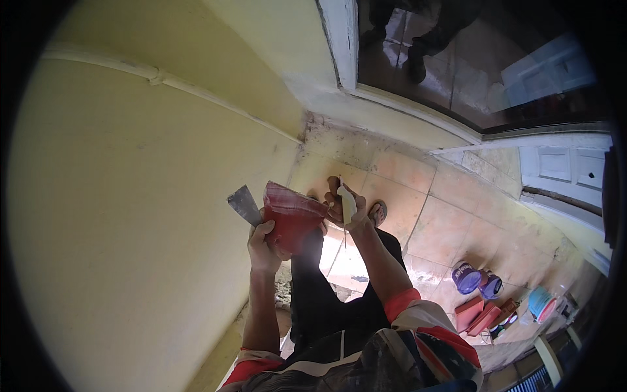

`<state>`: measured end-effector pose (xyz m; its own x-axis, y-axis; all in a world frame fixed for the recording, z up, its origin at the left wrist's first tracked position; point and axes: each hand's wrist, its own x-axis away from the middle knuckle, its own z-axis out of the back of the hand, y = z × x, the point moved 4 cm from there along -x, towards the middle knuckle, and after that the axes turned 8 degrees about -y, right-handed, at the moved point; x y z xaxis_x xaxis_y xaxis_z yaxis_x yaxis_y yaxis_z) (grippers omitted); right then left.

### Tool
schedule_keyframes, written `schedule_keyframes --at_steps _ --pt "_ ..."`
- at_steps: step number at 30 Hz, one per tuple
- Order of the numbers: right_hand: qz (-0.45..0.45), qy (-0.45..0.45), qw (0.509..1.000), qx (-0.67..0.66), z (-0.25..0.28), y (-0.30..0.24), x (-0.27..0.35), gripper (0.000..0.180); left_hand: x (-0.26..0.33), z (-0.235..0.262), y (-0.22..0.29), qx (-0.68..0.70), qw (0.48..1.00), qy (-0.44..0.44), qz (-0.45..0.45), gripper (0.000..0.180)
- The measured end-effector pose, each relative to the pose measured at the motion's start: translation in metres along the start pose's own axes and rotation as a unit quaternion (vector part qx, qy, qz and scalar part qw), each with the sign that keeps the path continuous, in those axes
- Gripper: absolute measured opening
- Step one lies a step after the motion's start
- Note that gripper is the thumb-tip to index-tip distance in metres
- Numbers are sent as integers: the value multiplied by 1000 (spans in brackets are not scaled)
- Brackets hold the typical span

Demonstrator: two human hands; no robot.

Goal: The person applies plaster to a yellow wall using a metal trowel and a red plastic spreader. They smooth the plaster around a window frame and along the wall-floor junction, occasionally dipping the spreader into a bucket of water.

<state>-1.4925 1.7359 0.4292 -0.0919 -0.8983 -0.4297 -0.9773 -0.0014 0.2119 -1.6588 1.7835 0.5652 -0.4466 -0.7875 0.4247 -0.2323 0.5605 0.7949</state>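
Observation:
My left hand (264, 245) is closed round a red flat board (294, 221) with pale paste smeared along its far edge. In the same hand a putty knife (244, 205) sticks out to the left, its grey blade pointing away from me. My right hand (346, 206), just right of the board, is closed on a thin tool seen edge-on, with a lump of cream-coloured paste (347, 204) on it. The tool's exact kind is not clear from this angle.
A yellow wall (130, 215) stands close on my left, with a thin pipe (157, 77) along it. Ahead is a dark glass pane (457, 72) in a white frame. On the tiled floor (450, 222) at right are purple-labelled tubs (466, 277), red boards (482, 319) and a blue container (540, 303).

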Motion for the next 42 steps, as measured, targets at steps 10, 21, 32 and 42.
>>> schedule_keyframes --at_steps 10,21,32,42 --pt "152 26 982 113 355 -124 79 42 -272 69 -213 -336 927 -144 -79 28" --pt "200 89 935 278 491 -236 63 43 -421 133 -258 -435 890 -135 35 18" --pt "76 103 629 767 336 -263 24 21 -458 160 -268 -165 949 -267 37 38" --pt "228 -252 210 917 308 -183 48 41 -426 150 -268 71 901 -397 157 45"
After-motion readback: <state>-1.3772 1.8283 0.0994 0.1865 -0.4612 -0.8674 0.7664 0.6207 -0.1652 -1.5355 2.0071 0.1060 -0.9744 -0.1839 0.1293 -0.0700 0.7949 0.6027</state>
